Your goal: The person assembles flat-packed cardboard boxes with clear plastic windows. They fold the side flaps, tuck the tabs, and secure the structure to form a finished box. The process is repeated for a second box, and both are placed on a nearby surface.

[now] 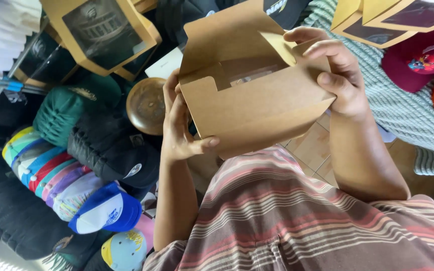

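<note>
Cap-stacked floor (327, 150), windowed boxes nearby.
Left hand (179, 130) and right hand (335, 75) grip a kraft box (257, 100), steadying its flaps.

Below you, a floor of tan tiles (313, 146) shows in daylight; to your left, a stack of nested caps (51, 173) in many colours lies beside dark caps (111, 148); to your right, a pale green knitted blanket (403, 113) spreads, bearing a maroon cap (418, 60).

Stacked caps (61, 175) and a black cap (111, 150) crowd the space left of the left hand (179, 130). Bare tiled floor (317, 150) beneath the cardboard box (257, 100) is free. A knitted blanket (403, 110) lies right of the right hand (337, 70).
</note>
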